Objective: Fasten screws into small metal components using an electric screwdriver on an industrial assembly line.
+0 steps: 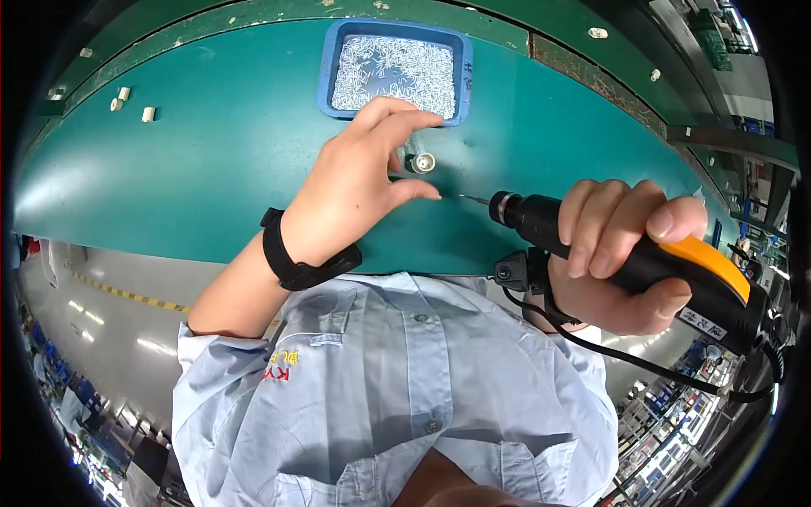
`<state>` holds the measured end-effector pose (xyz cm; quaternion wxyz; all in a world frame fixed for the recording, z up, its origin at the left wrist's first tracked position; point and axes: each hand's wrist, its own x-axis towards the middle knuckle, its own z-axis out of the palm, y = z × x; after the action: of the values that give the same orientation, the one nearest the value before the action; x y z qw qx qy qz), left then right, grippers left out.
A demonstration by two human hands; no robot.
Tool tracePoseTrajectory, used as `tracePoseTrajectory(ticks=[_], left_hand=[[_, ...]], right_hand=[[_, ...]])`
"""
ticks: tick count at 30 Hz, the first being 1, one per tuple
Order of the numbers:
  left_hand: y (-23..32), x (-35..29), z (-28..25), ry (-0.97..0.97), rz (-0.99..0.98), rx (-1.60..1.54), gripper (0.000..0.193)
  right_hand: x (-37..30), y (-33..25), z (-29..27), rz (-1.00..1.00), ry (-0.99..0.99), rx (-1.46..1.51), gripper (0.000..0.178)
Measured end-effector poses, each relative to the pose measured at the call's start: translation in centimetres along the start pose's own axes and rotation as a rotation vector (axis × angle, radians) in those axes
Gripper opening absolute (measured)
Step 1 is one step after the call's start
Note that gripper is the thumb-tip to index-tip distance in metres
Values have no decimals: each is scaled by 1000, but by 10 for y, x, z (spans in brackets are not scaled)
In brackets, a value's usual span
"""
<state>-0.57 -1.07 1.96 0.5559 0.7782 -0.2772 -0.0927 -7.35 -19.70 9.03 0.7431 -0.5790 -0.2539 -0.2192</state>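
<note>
My right hand (621, 241) is wrapped round a black electric screwdriver (541, 221) with an orange panel, its thin bit pointing left above the table. To the left, my left hand (359, 173) has thumb and forefinger spread wide. Between them is a small round part (422, 162) with a pale end and a clear or metallic side, close to the curled fingers; whether they touch it is hidden. Just beyond the fingertips lies a blue tray (463, 84) holding many small, thin, silvery-white pieces.
The green table top (211, 152) stretches to both sides, with a raised ledge (253, 19) along its far edge. Several small cream cylinders (149, 114) stand at the far left. A black cord (642, 365) loops from the screwdriver past my right wrist. A grey floor lies below.
</note>
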Motion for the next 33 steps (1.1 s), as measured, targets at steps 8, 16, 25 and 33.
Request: tracePoseTrajectory(ticks=[8, 16, 25, 33], left_hand=[[-31, -10, 11, -152, -148, -204, 24], [-32, -9, 15, -128, -195, -215, 20], [-36, -11, 17, -93, -156, -254, 20], [-37, -10, 17, -82, -185, -247, 18]], right_hand=[[5, 16, 6, -58, 4, 30, 45], [10, 30, 6, -44, -40, -23, 48], [14, 36, 6, -13, -88, -38, 50], [8, 38, 19, 153, -25, -238, 51]])
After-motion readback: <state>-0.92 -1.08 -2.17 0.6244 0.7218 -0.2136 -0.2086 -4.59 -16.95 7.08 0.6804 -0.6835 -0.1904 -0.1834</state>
